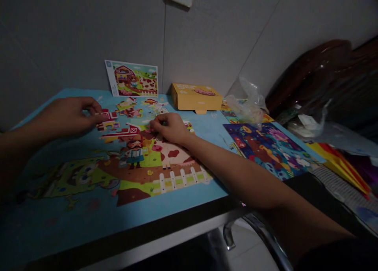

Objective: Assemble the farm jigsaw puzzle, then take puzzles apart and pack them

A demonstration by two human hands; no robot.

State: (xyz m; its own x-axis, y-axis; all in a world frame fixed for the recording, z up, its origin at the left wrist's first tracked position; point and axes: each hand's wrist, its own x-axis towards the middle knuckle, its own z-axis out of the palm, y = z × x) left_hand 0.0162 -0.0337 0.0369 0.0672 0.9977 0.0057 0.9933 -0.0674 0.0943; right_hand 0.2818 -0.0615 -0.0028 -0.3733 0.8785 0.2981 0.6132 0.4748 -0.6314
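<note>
A partly joined farm jigsaw puzzle (153, 170) lies on the blue table mat, with a farmer, a spotted cow and a white fence on it. My left hand (72, 115) is at the left, thumb and finger pinched on a red jigsaw piece (106, 115) among loose ones. Over the puzzle's upper edge is my right hand (171, 128), fingers curled together; whatever its fingertips hold is hidden. More loose jigsaw pieces (130, 110) lie between the hands. Against the wall leans the reference picture card (136, 80) of the farm scene.
Behind the right hand stands a yellow box (197, 98). A crumpled clear plastic bag (248, 101) sits to its right. A dark blue undersea puzzle (265, 151) lies at the mat's right side. The table's front edge (165, 233) runs below; a dark chair back (313, 74) is at right.
</note>
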